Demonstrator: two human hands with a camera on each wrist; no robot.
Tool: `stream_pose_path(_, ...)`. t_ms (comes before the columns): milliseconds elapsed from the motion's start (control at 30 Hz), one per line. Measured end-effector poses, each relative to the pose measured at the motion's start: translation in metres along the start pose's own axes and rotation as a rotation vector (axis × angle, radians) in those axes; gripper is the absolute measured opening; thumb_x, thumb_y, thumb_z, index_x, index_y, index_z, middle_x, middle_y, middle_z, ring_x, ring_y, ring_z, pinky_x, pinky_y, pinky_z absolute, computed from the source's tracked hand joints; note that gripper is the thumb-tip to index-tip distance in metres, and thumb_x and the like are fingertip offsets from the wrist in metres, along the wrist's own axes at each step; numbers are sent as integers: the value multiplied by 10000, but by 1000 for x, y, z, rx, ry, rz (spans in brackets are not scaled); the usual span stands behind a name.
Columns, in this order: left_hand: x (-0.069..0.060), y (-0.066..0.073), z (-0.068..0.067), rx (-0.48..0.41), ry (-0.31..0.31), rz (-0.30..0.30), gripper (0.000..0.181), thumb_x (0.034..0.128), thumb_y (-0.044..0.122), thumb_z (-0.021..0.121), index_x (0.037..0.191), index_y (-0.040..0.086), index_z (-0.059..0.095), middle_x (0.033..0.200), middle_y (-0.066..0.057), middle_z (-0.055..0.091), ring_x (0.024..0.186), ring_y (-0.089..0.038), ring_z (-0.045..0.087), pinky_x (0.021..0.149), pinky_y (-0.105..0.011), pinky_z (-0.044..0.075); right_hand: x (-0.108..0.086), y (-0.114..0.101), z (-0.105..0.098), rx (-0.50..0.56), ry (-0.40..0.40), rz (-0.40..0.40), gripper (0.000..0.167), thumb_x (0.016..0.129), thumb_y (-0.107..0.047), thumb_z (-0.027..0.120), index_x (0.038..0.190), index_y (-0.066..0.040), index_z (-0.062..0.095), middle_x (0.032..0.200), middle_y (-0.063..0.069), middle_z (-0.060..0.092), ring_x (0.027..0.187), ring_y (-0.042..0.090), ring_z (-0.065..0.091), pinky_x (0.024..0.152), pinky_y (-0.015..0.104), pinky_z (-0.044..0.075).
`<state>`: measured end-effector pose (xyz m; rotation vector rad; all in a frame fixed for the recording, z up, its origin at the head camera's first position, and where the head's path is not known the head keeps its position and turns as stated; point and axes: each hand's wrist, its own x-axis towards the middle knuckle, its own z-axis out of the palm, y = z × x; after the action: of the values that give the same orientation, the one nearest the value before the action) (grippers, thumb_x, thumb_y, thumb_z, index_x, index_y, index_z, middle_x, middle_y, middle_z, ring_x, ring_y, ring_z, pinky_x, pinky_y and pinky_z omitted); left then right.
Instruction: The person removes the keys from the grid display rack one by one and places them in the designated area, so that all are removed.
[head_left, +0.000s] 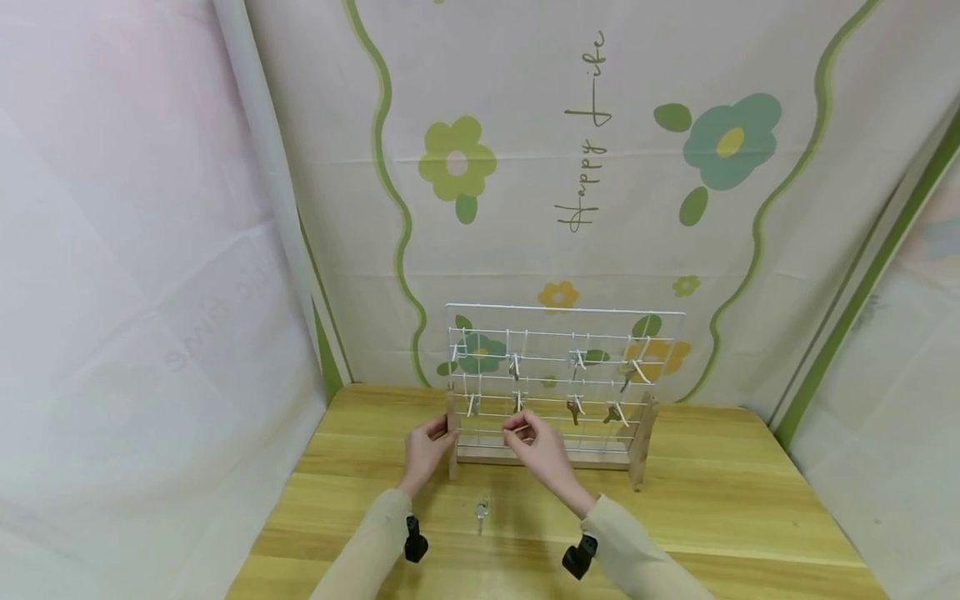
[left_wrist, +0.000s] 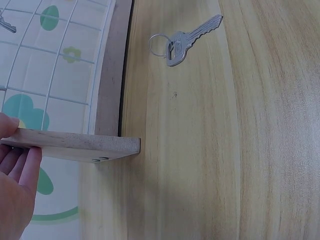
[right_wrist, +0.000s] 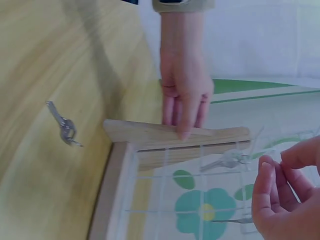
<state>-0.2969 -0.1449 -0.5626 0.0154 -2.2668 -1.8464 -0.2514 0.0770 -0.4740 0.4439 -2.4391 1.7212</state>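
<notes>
From here I see two hands low in the middle of the head view. The left hand (head_left: 426, 452) holds the left wooden post (left_wrist: 85, 142) of a white wire rack (head_left: 600, 459), thumb on one face and fingers on the other. The right hand (head_left: 542, 454) is up in front of the wires, near the lower row of hooks. Its fingers are bent, and the tips of the thumb and first finger come close together. That spot is a bit blurry, so I can't tell if it has hold of anything.

Small metal keys (head_left: 574, 411) hang from the hooks in two rows. One loose key (left_wrist: 181, 46) lies on the yellow wood table (head_left: 712, 492), lower middle of the head view, between the two arms. My left wrist camera shows it at the top middle, with a thin ring (left_wrist: 150, 45) at its wide end and its teeth toward the upper right.

Behind the rack hangs a pale cloth (head_left: 502, 246) with flowers and the words "Happy Life".
</notes>
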Motion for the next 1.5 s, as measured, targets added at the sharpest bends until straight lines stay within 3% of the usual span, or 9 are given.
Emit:
stream_pose_path(267,-2,2,1,8,3,1,384,892,7,703,1260,-80,632,1258,-285,649,1154,-396,661,896,-300,607,17,-22,-21,60,97,-92,119,937,-54,659,1028,21,679,979,182,714,808,175,688,705,152,571)
stream_pose_path(500,-1,-1,1,-22,4,15,391,880,2,713,1251,-93,633,1256,-309,638,1159,-438,645,889,-314,611,31,-30,-27,47,188,-100,127,951,-112,654,1062,-51,668,1030,140,714,918,282,695,745,141,560)
stream_pose_path(833,-2,-4,1,14,9,3,378,881,16,720,1242,-71,649,1242,-277,662,1141,-391,668,890,-317,612,53,-29,-19,45,323,-128,134,934,-98,667,1044,-21,662,1003,153,709,847,184,685,714,132,556)
stream_pose_path(1167,0,-1,-1,9,4,13,383,879,20,724,1239,-84,645,1237,-287,660,1132,-402,670,882,-322,614,64,-30,-15,28,362,-191,136,936,-82,673,1056,-25,702,1016,156,708,855,269,686,689,97,531)
stream_pose_path(1267,-1,-1,-1,7,6,10,381,878,22,726,1236,-83,647,1234,-278,666,1128,-391,675,883,-321,614,65,-33,-13,18,367,-176,142,935,-64,669,1056,4,700,1022,184,700,863,304,682,674,74,504)
stream_pose_path(1500,-1,-2,-1,2,5,11,387,877,24,728,1243,-74,647,1236,-277,665,1129,-389,675,880,-314,614,67,-33,-15,-31,386,-181,68,909,-54,685,958,-9,697,944,141,700,789,161,647,664,100,534)
